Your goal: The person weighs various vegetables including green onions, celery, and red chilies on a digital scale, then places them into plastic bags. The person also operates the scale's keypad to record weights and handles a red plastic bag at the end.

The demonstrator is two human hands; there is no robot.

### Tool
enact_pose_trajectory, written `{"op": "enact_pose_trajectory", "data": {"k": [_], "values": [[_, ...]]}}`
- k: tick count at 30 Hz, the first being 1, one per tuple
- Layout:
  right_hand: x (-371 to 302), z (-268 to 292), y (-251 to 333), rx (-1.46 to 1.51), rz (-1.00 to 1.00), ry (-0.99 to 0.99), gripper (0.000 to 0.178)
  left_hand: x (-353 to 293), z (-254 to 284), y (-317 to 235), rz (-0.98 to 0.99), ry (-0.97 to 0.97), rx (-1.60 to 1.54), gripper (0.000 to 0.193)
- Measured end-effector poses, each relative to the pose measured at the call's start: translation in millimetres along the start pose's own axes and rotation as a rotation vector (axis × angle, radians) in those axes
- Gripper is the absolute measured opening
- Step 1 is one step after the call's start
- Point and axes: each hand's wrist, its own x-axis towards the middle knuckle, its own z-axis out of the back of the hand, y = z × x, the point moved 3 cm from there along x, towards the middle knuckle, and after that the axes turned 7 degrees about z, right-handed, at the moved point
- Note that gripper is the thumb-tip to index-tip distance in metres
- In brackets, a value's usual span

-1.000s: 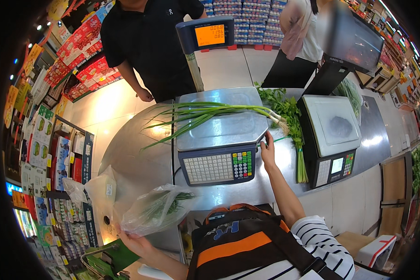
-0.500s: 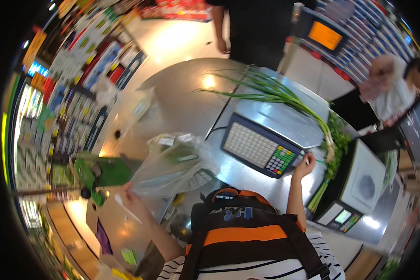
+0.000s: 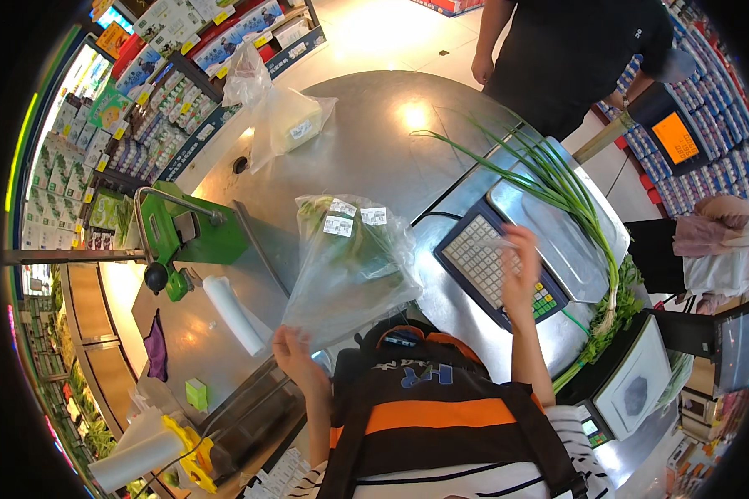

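Observation:
My left hand (image 3: pixel 300 356) is closed at the lower left corner of a clear plastic bag (image 3: pixel 333 287), its fingertips pinching the edge. Leafy greens (image 3: pixel 312 208) show through the bag, which has several white labels on it. My right hand (image 3: pixel 520 270) hovers over the keypad of a dark blue weighing scale (image 3: pixel 474 249), fingers partly blurred. A small whitish slip, seemingly a label (image 3: pixel 499 243), shows at its fingertips. Across the scale's metal pan (image 3: pixel 549 241) lie long spring onions (image 3: pixel 587 216), white ends toward me.
Another bagged item (image 3: pixel 300 125) lies at the table's far left. A green bag-sealing device (image 3: pixel 195 233) and a white plastic roll (image 3: pixel 233 316) are left. Leafy herbs (image 3: pixel 620 308) and a second scale (image 3: pixel 632 378) are right. A person in black (image 3: pixel 574 58) stands across the steel table (image 3: pixel 374 108).
My right hand has moved from the scale's right edge up over the keypad, with a whitish slip at its fingers. The view has shifted; the bag lies flatter, its labels facing up.

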Motion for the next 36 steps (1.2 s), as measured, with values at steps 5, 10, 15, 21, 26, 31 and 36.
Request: {"op": "enact_pose_trajectory", "data": {"k": [5, 10, 15, 21, 26, 31, 36], "values": [[60.4, -140.6, -27.7, 0.054, 0.274, 0.658, 0.016, 1.2, -1.2, 1.7, -0.005, -0.022, 0.095, 0.030], [66.0, -228.3, -42.8, -0.091, 0.424, 1.051, 0.019, -1.5, 2.3, -6.3, 0.034, -0.031, 0.027, 0.029], [47.8, -256.8, -29.9, -0.282, 0.450, 1.047, 0.021, -0.1, 9.7, -3.1, 0.034, 0.006, 0.054, 0.028], [22.7, -250.2, -20.5, -0.244, 0.271, 0.677, 0.040, -10.9, -1.0, -14.2, 0.039, 0.058, 0.076, 0.028], [9.3, -225.9, -4.9, 0.028, 0.017, 0.396, 0.059, -12.2, -2.8, -22.3, 0.033, 0.098, 0.122, 0.030], [-31.3, -237.9, -15.1, -0.072, 0.282, 0.531, 0.061, -11.9, -15.1, -38.9, -0.299, 0.364, 0.469, 0.047], [18.4, -146.8, 0.3, -0.142, 0.143, 0.361, 0.061, -10.1, -22.4, -48.5, -0.649, 0.465, 0.918, 0.055]]}}
